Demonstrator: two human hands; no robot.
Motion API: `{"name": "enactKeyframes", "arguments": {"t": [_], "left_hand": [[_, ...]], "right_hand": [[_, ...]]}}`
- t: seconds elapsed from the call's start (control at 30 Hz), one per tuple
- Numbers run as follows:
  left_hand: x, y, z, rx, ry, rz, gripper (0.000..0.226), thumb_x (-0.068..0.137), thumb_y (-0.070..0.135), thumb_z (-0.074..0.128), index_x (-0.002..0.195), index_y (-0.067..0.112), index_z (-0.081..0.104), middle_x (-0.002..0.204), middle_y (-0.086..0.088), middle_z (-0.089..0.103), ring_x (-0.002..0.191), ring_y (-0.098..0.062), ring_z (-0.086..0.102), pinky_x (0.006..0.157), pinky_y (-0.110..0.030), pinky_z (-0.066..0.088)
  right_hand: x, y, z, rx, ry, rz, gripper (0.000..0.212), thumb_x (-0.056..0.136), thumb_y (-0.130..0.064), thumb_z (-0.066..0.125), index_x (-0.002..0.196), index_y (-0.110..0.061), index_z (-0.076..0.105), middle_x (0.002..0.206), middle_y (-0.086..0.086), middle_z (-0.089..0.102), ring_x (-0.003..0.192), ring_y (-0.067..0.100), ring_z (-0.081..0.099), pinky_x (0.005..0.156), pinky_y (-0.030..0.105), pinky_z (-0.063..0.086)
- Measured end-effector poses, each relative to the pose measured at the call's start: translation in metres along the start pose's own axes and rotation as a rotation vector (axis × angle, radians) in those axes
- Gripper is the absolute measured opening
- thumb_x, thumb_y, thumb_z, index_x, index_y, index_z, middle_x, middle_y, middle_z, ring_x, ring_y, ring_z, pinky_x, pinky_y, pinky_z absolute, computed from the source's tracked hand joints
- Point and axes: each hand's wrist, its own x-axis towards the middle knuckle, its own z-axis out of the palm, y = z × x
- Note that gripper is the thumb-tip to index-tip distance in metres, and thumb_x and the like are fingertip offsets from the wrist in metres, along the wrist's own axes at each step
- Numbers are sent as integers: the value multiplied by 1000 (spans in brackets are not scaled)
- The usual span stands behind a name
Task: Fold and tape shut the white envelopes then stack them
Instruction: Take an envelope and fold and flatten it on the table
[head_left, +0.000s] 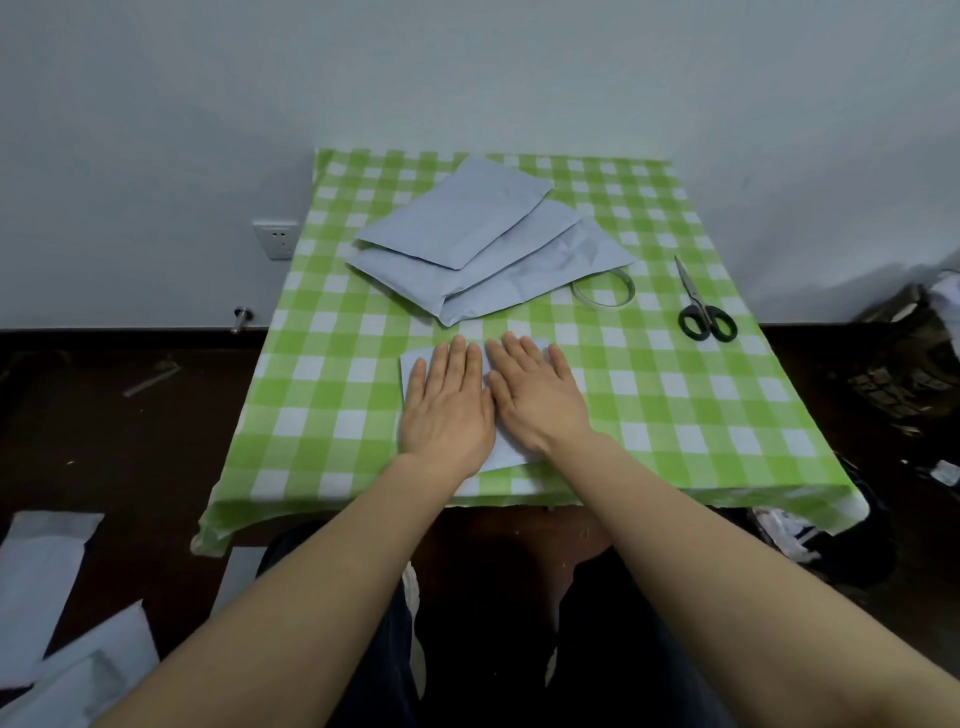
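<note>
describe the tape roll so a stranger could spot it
On the green checked table lies a pile of white envelopes. The tape roll pokes out from under its right corner, left of the scissors. It is the only thin ring there.

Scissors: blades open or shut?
Shut: the scissors lie flat on the tablecloth, blades together as one tip, handles side by side.

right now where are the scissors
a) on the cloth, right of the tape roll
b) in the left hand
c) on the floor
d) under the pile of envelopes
a: the scissors lie bare on the checked cloth, to the right of the tape roll, and neither hand touches them.
</note>
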Motion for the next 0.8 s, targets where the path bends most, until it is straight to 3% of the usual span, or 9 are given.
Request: {"name": "enactKeyframes", "arguments": {"t": [0.27,0.43,0.5,0.63,0.8], "left_hand": [[-6,-15,4,-48,-20,-51,60,100,40,13,150,9,2,159,-7,-2,146,-18,-4,117,-34,-5],[-10,-19,-4,7,-64,-111,63,99,43,12,150,7,2,158,-8,-4,146,-19,-6,117,-36,-8],[-11,-11,-10,41,-22,-73,62,99,41,11,150,6,2,158,-9,-2,146,-20,-4,116,-37,-10],[-20,1,-4,5,-42,58,59,101,39,10,149,11,-7,158,-5,-12,145,-16,-12,116,-33,-10],[-26,-6,-3,-7,-83,67,60,101,40,12,149,11,-9,157,-5,-15,145,-16,-13,116,-33,-9]], "right_hand": [[-1,13,6,6,-1,64,53,102,-39,12,152,-21,11,159,-7,5,146,8,-1,117,33,-5],[-8,28,-6,-33,-28,207,55,101,-39,9,152,-18,6,160,-2,1,147,14,-3,117,37,-8],[-10,22,-10,-31,-1,215,56,101,-38,10,152,-15,4,160,1,-1,147,15,-5,117,38,-10],[-23,4,1,-63,2,44,54,102,-39,14,152,-22,1,159,-3,-5,146,12,-6,116,38,-11],[-34,39,-3,-80,-43,146,55,101,-42,10,152,-21,2,159,-5,-3,146,11,-4,117,38,-8]]}}
